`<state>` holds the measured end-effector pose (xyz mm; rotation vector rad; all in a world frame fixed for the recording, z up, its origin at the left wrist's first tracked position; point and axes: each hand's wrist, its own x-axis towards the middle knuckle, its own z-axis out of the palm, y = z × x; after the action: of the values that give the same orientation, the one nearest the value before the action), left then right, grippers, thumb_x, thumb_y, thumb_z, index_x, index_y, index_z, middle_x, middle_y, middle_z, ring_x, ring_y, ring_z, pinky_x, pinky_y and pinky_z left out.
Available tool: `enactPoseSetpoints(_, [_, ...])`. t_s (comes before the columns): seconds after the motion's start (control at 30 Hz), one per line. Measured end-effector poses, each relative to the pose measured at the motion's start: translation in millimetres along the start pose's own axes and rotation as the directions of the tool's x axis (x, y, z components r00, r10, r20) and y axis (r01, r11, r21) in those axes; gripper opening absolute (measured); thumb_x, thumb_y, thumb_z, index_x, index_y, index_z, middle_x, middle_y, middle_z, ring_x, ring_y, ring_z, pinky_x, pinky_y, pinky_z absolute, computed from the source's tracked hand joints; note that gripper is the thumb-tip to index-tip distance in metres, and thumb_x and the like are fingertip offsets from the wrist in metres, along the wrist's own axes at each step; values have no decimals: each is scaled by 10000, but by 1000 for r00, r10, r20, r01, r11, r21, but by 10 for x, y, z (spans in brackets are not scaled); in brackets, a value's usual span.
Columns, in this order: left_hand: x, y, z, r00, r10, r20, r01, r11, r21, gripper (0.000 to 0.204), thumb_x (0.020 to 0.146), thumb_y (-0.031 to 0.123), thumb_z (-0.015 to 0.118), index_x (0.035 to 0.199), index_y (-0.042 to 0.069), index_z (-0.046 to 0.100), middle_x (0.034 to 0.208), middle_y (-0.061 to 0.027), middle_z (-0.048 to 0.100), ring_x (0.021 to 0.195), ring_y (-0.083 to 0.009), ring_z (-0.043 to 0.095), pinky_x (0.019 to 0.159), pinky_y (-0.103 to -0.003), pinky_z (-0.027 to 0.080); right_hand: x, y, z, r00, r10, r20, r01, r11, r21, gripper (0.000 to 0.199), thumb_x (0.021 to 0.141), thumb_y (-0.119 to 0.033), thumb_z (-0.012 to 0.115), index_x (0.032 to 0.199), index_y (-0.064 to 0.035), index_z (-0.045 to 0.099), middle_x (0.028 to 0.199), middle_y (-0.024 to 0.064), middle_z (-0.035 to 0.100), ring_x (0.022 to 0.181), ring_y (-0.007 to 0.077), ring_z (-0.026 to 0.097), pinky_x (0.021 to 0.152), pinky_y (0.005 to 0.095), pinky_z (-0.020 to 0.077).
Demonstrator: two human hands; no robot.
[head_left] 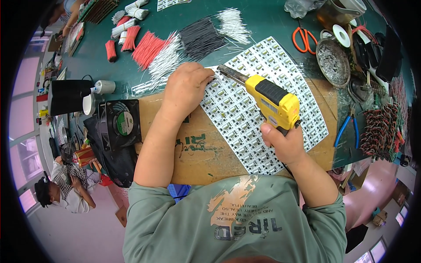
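My right hand (pixel 284 142) grips the handle of a yellow and black soldering gun (pixel 272 100); its metal tip reaches up-left to the upper left corner of a white panel of small circuit boards (pixel 245 109). My left hand (pixel 186 90) is closed there, pinching a thin white wire (pixel 213 77) against the panel right at the gun's tip. The panel lies on a brown cardboard sheet (pixel 206 149) on the green table (pixel 263 19).
Bundles of red (pixel 147 48), white (pixel 164 59) and black wires (pixel 201 39) lie behind the panel. A black fan (pixel 120 122) stands left. Orange scissors (pixel 302 37), a metal dish (pixel 333 61), blue pliers (pixel 348 127) and wire clusters (pixel 383 131) sit right. Another person (pixel 66 188) is at lower left.
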<state>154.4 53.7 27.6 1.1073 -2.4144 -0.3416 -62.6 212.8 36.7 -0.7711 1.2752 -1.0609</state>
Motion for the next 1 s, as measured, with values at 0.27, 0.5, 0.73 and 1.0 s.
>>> enactPoseSetpoints(0.27, [-48, 40, 19, 998, 48, -30, -45, 995, 92, 142, 748, 52, 688, 884, 82, 712, 840, -63, 652, 810, -267, 622, 698, -361, 513, -30, 1, -26, 999, -34, -5, 34, 999, -14, 252, 852, -169, 699, 1028, -21, 595, 798, -16, 589, 706, 63, 526, 641, 242, 452])
enactPoseSetpoints(0.5, [-64, 87, -10, 969, 144, -203, -123, 986, 110, 170, 715, 9, 656, 868, 77, 683, 804, -47, 612, 782, -253, 585, 673, -366, 495, -39, 1, -62, 999, -30, 17, 31, 999, -11, 206, 848, -143, 691, 985, -21, 597, 767, -20, 580, 689, 63, 518, 626, 242, 448])
enactPoseSetpoints(0.73, [-123, 177, -8, 983, 92, -159, -71, 989, 132, 185, 722, 14, 702, 900, 64, 703, 813, -62, 633, 757, -253, 599, 668, -346, 495, -41, 12, -56, 1000, -24, 1, 24, 999, -28, 208, 848, -143, 692, 988, -19, 602, 774, -20, 584, 692, 64, 520, 631, 244, 450])
enactPoseSetpoints(1.0, [-122, 102, 86, 987, 95, -133, -76, 987, 140, 204, 715, 6, 631, 890, 89, 696, 789, -33, 594, 777, -240, 573, 660, -355, 506, -30, -8, -27, 1000, -7, -1, 7, 1000, -14, 277, 849, -166, 698, 1053, -5, 606, 813, -12, 606, 723, 62, 530, 659, 241, 457])
